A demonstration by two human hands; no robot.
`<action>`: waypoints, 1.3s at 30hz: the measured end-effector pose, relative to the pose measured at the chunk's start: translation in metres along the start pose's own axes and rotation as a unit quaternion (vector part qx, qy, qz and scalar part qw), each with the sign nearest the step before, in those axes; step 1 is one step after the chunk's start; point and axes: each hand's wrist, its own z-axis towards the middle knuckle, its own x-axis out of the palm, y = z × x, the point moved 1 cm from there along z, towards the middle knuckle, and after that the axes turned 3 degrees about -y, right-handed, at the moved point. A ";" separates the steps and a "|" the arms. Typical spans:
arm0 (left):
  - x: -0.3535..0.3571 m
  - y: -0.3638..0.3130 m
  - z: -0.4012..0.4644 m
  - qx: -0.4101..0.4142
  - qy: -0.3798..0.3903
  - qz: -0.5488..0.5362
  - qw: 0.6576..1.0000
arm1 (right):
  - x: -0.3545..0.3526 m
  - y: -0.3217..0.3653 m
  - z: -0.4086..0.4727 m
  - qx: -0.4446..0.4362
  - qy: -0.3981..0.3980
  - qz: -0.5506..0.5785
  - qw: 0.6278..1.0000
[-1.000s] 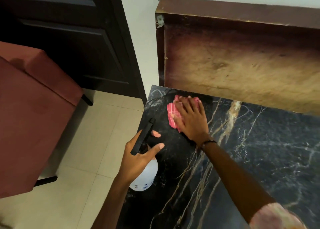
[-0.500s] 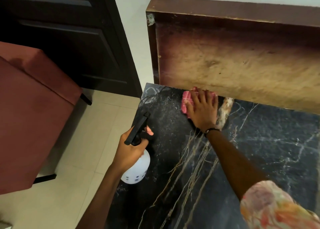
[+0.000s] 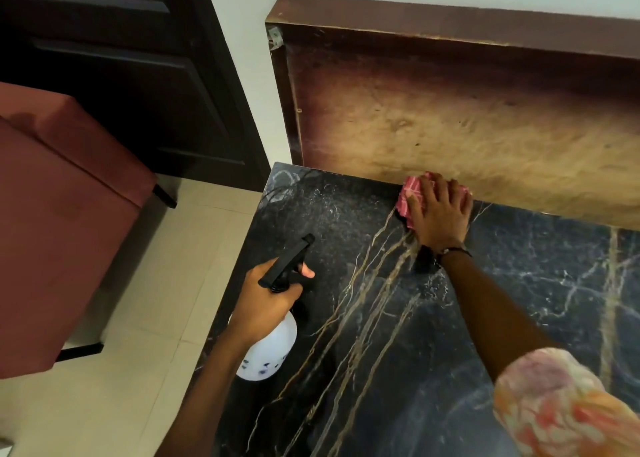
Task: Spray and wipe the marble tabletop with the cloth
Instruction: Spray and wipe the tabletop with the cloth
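The black marble tabletop (image 3: 502, 318) fills the lower right. At its nine o'clock edge the left hand (image 3: 263, 304) grips the white spray bottle (image 3: 268, 352), fingers curled round its neck, black nozzle pointing toward one o'clock. At twelve o'clock, the right hand (image 3: 440, 214) presses the pink cloth (image 3: 410, 193) flat, fingers spread, against the wooden panel (image 3: 450, 117).

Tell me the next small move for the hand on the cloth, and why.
Probably slide the right hand and pink cloth rightward along the wooden panel: the cloth sits at the marble tabletop's far edge, with much marble to its right.
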 end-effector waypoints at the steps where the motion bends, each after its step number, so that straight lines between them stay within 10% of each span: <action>1: 0.002 -0.001 -0.001 -0.007 0.004 -0.002 1.000 | 0.002 0.012 0.000 -0.007 0.000 -0.006 1.000; 8: 0.018 -0.005 -0.008 -0.064 0.002 -0.049 0.997 | 0.003 -0.009 -0.092 -0.213 0.006 -0.028 0.977; 16: 0.022 -0.004 -0.032 -0.087 0.013 -0.073 0.993 | -0.003 -0.033 -0.057 0.012 -0.007 -0.011 1.000; 26: 0.024 0.008 -0.071 -0.114 -0.009 -0.056 0.992 | 0.008 0.008 -0.177 -0.224 0.025 -0.031 0.974; 34: 0.018 0.013 -0.099 -0.142 -0.024 -0.076 0.987 | -0.004 -0.002 -0.132 -0.020 0.001 -0.009 1.000; 39: 0.019 0.017 -0.113 -0.148 -0.036 -0.084 0.985 | 0.010 0.066 -0.141 -0.153 0.018 -0.032 0.988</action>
